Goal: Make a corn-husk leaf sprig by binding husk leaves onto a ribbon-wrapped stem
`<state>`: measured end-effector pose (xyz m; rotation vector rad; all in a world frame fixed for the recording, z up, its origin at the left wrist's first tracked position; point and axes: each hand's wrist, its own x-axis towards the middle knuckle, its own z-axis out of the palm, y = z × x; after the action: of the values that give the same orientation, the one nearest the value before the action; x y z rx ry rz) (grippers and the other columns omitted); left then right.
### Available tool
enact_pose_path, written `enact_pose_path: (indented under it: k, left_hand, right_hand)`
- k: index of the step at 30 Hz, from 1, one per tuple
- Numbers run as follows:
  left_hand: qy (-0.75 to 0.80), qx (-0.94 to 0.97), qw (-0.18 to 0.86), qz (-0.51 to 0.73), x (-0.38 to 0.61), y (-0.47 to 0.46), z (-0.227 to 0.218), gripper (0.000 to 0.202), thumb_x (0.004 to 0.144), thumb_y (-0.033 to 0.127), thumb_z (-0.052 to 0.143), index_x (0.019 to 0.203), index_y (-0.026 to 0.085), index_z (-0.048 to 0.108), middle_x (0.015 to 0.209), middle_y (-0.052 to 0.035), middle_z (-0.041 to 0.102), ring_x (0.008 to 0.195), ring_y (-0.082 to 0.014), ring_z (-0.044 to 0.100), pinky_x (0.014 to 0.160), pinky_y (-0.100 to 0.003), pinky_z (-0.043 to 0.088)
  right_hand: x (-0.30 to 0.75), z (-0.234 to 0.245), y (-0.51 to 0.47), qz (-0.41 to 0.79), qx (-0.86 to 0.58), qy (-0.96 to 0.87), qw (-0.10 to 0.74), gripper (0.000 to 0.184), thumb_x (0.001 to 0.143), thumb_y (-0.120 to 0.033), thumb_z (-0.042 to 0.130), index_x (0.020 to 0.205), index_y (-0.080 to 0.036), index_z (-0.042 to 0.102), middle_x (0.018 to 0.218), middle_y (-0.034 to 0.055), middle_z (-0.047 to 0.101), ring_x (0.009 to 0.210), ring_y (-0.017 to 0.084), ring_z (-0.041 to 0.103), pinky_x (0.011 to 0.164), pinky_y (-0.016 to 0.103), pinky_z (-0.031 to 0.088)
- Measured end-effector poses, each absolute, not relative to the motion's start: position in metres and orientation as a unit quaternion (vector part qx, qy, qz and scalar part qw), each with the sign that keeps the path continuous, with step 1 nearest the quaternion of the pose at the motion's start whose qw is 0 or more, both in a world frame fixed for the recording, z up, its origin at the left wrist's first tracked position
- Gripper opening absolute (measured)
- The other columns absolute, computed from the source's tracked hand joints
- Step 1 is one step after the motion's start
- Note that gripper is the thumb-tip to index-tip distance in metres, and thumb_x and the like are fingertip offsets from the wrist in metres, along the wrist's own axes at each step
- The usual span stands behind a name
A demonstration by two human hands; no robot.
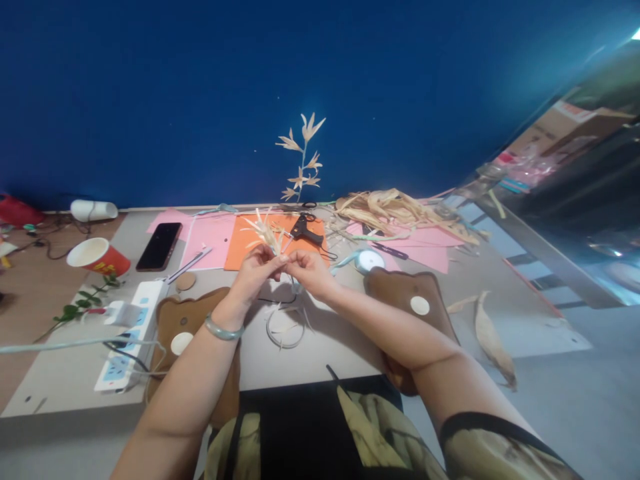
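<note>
Husk flower (pale, narrow petals splayed): raised, tilted leftward, base pinched in fingertips.

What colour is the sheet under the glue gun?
The sheet is orange, clearest in the head view.

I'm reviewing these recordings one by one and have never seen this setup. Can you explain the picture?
There's no robot here: a person works with bare hands, filmed by one head-worn camera looking forward and down. The left hand and right hand meet, fingers pinched together at the base of a pale flower. Beyond, what looks like a glue gun lies on an orange sheet, with dried husks to the right. Leftward are a phone, a red cup and a power strip.
</note>
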<state>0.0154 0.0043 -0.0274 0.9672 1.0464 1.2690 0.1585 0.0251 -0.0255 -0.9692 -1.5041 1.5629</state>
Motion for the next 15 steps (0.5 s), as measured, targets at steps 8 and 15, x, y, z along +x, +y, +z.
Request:
enact_pose_path:
  k: [8,15]
  left_hand:
    - [0.308,0.428,0.707,0.470,0.003,0.003,-0.023,0.021,0.078,0.031,0.066,0.088,0.013,0.065,0.061,-0.0011,0.061,0.061,-0.0122,0.059,0.062,-0.024,0.046]
    - [0.353,0.443,0.658,0.497,0.004,0.004,-0.021,0.023,0.072,0.033,0.072,0.068,0.012,0.064,0.057,-0.0008,0.059,0.057,-0.0105,0.056,0.061,-0.023,0.045]
  right_hand:
    - [0.164,-0.010,0.022,0.749,-0.321,-0.473,0.335,0.028,0.069,-0.036,0.072,0.076,-0.014,0.058,0.057,0.0001,0.064,0.036,0.002,0.025,0.036,0.020,0.010]
    - [0.161,-0.015,0.021,0.786,-0.292,-0.426,0.339,0.032,0.064,-0.035,0.076,0.071,-0.015,0.052,0.060,-0.0006,0.063,0.037,0.001,0.021,0.037,0.019,0.009]
